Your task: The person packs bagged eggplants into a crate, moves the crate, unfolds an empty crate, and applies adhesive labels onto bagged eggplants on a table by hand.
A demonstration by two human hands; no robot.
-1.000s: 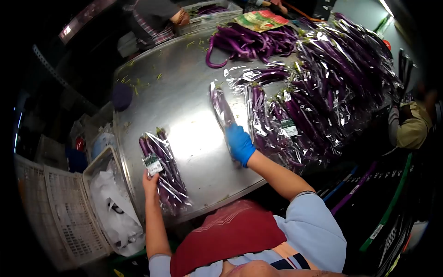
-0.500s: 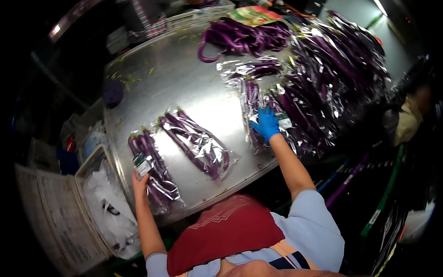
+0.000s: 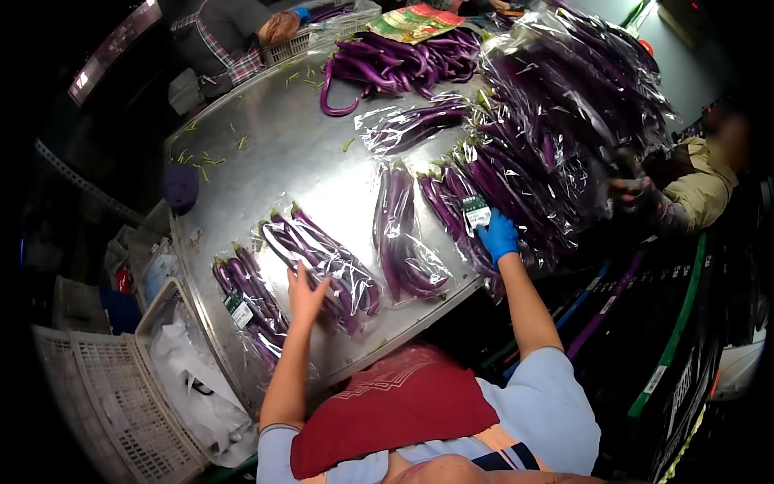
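Note:
Clear bags of long purple eggplants lie on a metal table [image 3: 282,153]. My bare left hand [image 3: 308,294] rests with fingers spread on an unlabelled bag [image 3: 343,270]. To its left is a bag with a green and white label [image 3: 239,310]. My right hand [image 3: 498,235], in a blue glove, is at the label [image 3: 476,211] of another bag [image 3: 443,202]; its fingertips are partly hidden there. Between my hands lies one more unlabelled bag [image 3: 397,234].
Loose eggplants [image 3: 403,63] and a large pile of bagged ones [image 3: 564,105] lie at the back and right. White crates [image 3: 133,395] stand at the left. One person [image 3: 222,40] is across the table, another [image 3: 701,185] at the right.
My left hand has moved right, off the labelled bag and onto the unlabelled one. My right hand has shifted right to a labelled bag. The bag between my hands now lies apart from the pile.

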